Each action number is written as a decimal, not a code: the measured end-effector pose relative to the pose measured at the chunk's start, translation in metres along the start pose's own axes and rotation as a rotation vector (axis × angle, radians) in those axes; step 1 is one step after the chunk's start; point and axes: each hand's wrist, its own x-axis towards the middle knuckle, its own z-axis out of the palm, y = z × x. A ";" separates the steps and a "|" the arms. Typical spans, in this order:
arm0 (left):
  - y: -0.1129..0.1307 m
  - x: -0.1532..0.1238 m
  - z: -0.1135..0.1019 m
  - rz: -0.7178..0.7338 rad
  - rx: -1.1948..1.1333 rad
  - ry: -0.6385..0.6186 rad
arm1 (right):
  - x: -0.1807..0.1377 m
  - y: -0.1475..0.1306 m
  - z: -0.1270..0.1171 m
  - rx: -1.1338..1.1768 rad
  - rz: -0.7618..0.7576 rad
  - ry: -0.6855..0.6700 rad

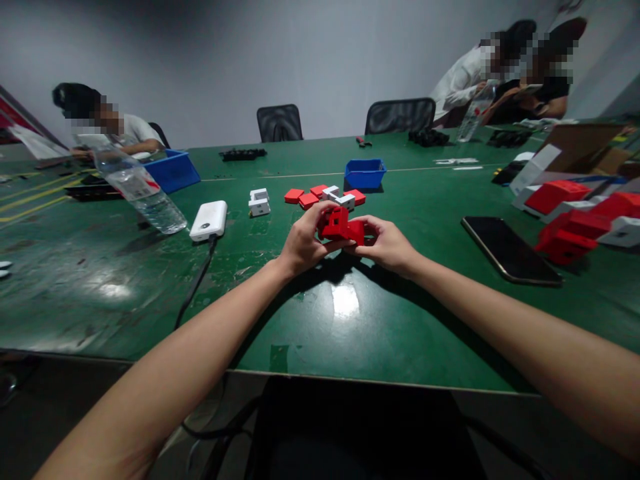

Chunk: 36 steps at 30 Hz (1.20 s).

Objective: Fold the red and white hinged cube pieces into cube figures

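Observation:
Both of my hands meet over the green table (300, 333), fingers wrapped round a red plastic block-shaped part (336, 225) with square openings. My left hand (306, 241) grips its left side, and my right hand (384, 244) closes on the right end. Whether it is one piece or two joined pieces, I cannot tell. Just beyond the hands lie several flat red pieces (294, 196) and white bracket-like pieces (345, 200). Another white bracket-like piece (259, 203) stands to their left.
A white power bank (209, 221) with a black cable and a tilted water bottle (145, 193) are on the left. A small blue bin (365, 175) stands behind the pieces. Rightward lie a phone (509, 249) and red-and-white assembled blocks (570, 230). Other people sit across the table.

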 end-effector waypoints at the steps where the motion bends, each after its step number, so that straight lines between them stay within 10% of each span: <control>1: 0.002 0.000 0.000 0.044 0.010 -0.013 | 0.000 0.000 0.000 -0.008 -0.017 -0.023; 23: 0.010 -0.006 0.004 0.097 -0.019 -0.275 | -0.010 -0.010 0.000 -0.591 -0.381 -0.030; 36: 0.011 0.000 0.003 -0.233 -0.039 -0.056 | -0.012 -0.016 0.002 -0.632 -0.259 -0.100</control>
